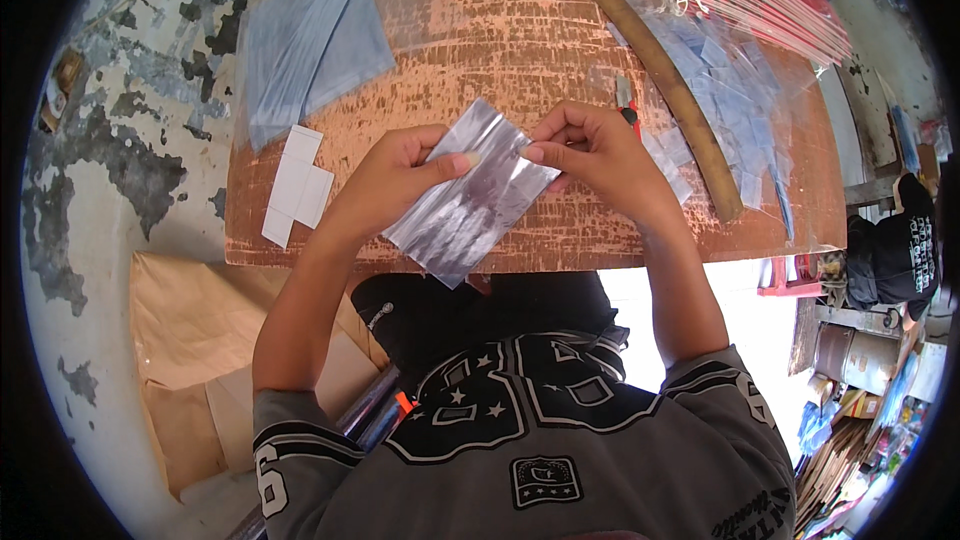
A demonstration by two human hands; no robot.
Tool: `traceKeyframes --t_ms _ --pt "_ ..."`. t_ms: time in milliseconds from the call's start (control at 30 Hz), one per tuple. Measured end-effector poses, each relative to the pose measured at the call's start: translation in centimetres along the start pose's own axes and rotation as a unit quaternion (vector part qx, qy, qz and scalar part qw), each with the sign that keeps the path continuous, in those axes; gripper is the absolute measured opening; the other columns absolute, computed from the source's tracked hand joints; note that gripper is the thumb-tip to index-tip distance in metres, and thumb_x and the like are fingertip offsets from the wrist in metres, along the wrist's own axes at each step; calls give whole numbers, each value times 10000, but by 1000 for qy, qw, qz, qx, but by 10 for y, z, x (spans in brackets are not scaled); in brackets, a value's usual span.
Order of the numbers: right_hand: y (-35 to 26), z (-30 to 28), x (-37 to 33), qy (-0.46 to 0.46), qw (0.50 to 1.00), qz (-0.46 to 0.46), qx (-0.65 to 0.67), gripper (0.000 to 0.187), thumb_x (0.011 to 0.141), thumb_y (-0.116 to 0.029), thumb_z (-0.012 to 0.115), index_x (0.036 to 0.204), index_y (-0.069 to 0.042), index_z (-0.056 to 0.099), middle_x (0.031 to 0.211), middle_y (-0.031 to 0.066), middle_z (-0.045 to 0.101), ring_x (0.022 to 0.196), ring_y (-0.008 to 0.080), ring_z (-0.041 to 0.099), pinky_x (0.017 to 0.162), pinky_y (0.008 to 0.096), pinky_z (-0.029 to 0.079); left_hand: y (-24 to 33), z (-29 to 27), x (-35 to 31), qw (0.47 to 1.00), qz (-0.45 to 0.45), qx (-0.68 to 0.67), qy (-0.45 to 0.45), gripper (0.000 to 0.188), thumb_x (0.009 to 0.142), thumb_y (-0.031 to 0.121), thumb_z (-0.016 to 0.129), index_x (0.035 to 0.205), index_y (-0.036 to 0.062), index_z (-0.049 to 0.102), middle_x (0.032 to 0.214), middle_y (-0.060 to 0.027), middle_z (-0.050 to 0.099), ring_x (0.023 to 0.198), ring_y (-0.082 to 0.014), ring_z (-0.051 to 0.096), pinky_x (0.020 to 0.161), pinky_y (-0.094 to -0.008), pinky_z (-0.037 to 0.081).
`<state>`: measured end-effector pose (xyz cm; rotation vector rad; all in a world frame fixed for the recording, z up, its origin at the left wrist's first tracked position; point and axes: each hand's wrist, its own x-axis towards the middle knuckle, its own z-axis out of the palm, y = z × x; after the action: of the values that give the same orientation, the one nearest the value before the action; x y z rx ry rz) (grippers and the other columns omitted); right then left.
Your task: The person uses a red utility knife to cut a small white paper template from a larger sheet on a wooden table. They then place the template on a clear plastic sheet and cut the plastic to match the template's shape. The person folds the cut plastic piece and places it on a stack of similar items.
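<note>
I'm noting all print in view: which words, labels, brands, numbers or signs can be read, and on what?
I won't copy wording, only say where it stands.
Grey shirt: big numbers on the chest, a number on the left sleeve, a badge, lettering at lower right.
Black legwear: white mark, too small to read.
Other person's black top: white print, too small to read.
Silver sheet: none seen.

Grey jersey [620,470] — 2 short sleeves [300,435] with black bands edged in white, starred black chest panels [470,415], 1 dark badge [546,481] — and black legwear [450,310].
</note>
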<state>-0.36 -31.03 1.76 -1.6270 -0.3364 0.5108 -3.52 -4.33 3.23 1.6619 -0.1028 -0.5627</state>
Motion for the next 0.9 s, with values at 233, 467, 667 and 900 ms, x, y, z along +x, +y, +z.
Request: traceKeyframes --t_ms 233,467,667,900 --pt "0 2 -1 15 1000 -1 21 183 945 -165 736 1001 -3 670 884 69 710 779 122 690 627 245 575 1 1 -2 1000 5 -19 0 353 994 228 679 1241 -23 663 1028 -19 709 893 -71 639 795 -245 518" --pt "5 1 3 43 999 -16 20 163 948 -149 726 1002 -7 666 875 61 708 755 113 702 576 251 578 -4 -3 4 994 59 85 34 239 996 192 669 1075 -33 687 900 8 669 844 -67 587 748 -263 496" --pt "-2 -5 0 66 997 -47 -4 164 955 -145 718 982 -5 638 824 60 692 729 103 683 571 252 553 0 1 6 998 29 -51 20 272 994 172 678 1164 -42 679 1004 -29 718 897 -80 631 798 -255 515" --pt "-4 -6 2 59 995 -79 -19 145 989 -136 687 992 -16 607 862 33 687 773 82 669 660 241 552 -6 -1 -1 997 29 -66 36 300 996 160 673 1208 -52 653 1042 -52 726 901 -89 650 832 -259 522"
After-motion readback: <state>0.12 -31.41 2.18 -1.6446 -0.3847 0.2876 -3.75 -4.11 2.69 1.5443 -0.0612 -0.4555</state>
